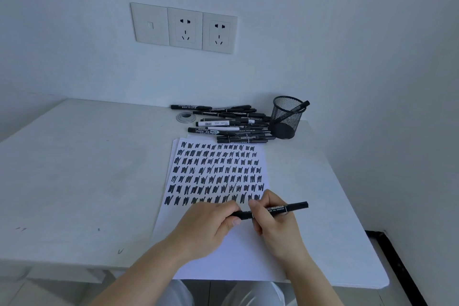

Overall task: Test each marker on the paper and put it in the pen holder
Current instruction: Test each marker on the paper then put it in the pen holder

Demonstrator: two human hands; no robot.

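Marker point(285, 208) level between left hand point(208, 226) and right hand point(273, 221).

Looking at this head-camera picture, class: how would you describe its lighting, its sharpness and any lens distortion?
Head view: dim, cool bluish light with soft, faint shadows and no glare; wide-angle bending curves the white table's near edge and slants the white wall sockets; the black scribbles on the white paper read sharply, but print on the black marker held by the left hand and right hand is too soft to read.
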